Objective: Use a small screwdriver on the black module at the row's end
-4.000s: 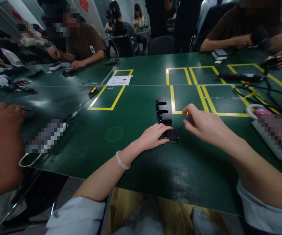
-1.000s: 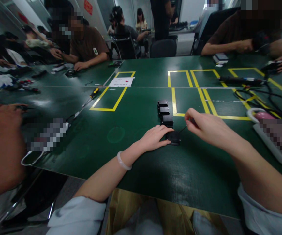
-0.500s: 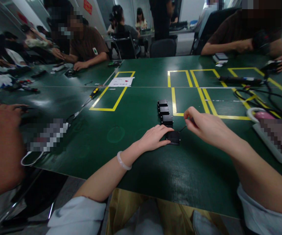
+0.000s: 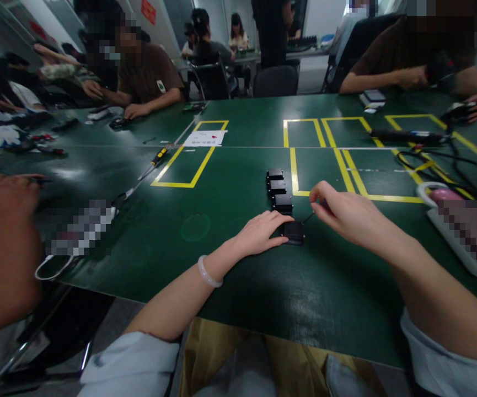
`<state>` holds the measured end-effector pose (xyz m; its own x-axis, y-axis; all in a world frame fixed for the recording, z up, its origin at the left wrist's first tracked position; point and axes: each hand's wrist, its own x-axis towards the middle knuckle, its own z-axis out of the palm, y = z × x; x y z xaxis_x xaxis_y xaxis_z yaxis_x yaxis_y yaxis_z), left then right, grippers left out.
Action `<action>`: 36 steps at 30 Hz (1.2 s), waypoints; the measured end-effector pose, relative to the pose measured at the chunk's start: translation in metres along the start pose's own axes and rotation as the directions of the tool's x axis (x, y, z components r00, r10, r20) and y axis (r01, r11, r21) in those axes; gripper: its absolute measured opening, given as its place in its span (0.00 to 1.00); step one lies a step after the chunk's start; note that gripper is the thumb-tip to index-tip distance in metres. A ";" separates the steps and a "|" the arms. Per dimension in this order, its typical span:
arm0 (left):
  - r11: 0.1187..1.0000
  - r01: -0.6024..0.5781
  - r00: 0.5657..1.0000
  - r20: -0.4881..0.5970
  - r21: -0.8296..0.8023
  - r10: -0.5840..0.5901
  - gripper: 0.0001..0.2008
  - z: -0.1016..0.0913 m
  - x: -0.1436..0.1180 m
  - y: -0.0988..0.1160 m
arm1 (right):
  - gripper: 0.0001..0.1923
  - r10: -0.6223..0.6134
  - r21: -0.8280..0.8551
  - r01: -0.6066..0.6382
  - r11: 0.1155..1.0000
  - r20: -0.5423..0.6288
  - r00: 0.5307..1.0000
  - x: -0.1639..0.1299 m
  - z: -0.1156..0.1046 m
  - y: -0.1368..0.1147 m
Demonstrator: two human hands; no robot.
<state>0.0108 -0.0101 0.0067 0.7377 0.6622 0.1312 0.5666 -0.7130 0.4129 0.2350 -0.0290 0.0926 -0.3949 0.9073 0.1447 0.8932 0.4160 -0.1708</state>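
My left hand (image 4: 261, 232) grips a small black block (image 4: 294, 233) from its left side, thumb at the near edge and fingers along the far edge. The block lies on the green table and has small shiny screws at its corners. To its right, my right hand (image 4: 335, 207) pinches a thin dark-shafted tool (image 4: 308, 217), whose upper part the fingers hide. The tool's tip is at the block's far right corner, slanting down to the left. Just beyond stand three similar black blocks (image 4: 282, 202) in a row leading away from me.
Yellow tape rectangles (image 4: 192, 186) mark the table, one with a white paper label (image 4: 205, 138). A yellow-black screwdriver (image 4: 159, 157) lies to the left. On the right are a white tray (image 4: 449, 240) and black cables (image 4: 465, 157). A co-worker's arm (image 4: 10, 237) rests at far left.
My right hand has shifted and turned very slightly on the tool. My left hand and the block stay put. The co-worker's hand at left has moved slightly right.
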 end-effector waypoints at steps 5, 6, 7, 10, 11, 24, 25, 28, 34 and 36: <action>1.000 0.000 1.000 -0.002 -0.004 0.000 0.21 -0.001 0.000 0.000 | 0.10 -0.023 0.037 0.023 0.999 -0.018 1.000 -0.001 -0.001 -0.001; 1.000 -0.001 1.000 -0.003 -0.003 0.001 0.21 -0.001 0.000 0.001 | 0.10 -0.026 0.033 0.026 0.999 -0.020 0.999 -0.001 -0.001 -0.001; 1.000 -0.004 1.000 -0.003 -0.001 0.004 0.21 -0.001 0.000 0.001 | 0.11 -0.026 0.024 0.026 0.999 -0.022 0.999 0.000 -0.001 -0.001; 1.000 -0.009 1.000 -0.006 0.005 0.009 0.22 -0.001 0.000 0.001 | 0.13 -0.021 0.000 0.021 1.000 -0.023 1.000 0.001 0.000 0.001; 1.000 -0.009 1.000 -0.007 0.006 0.009 0.22 -0.001 0.000 0.001 | 0.13 -0.018 -0.002 0.018 1.000 -0.023 1.000 0.001 0.001 0.002; 1.000 -0.011 1.000 -0.008 0.001 0.011 0.21 0.000 0.000 0.000 | 0.13 -0.010 0.002 0.010 1.000 -0.003 1.000 0.000 -0.002 -0.001; 1.000 -0.010 1.000 -0.007 0.003 0.010 0.22 0.000 0.000 0.000 | 0.14 -0.005 -0.010 0.005 1.000 -0.003 1.000 0.000 -0.001 0.000; 1.000 -0.004 1.000 -0.004 0.009 0.004 0.21 0.000 0.000 0.000 | 0.15 0.024 -0.050 -0.025 0.998 -0.011 1.000 0.001 0.002 0.001; 1.000 -0.004 1.000 -0.004 0.011 0.004 0.21 0.000 0.000 0.000 | 0.11 0.032 -0.053 -0.033 0.998 -0.020 0.999 0.000 0.000 -0.002; 1.000 -0.005 1.000 -0.005 0.010 0.005 0.21 0.000 0.000 0.000 | 0.10 0.023 -0.051 -0.024 0.998 -0.023 0.999 -0.001 -0.002 -0.003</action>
<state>0.0107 -0.0103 0.0064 0.7386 0.6600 0.1376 0.5667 -0.7183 0.4036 0.2331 -0.0309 0.0945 -0.3691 0.9149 0.1633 0.9123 0.3902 -0.1241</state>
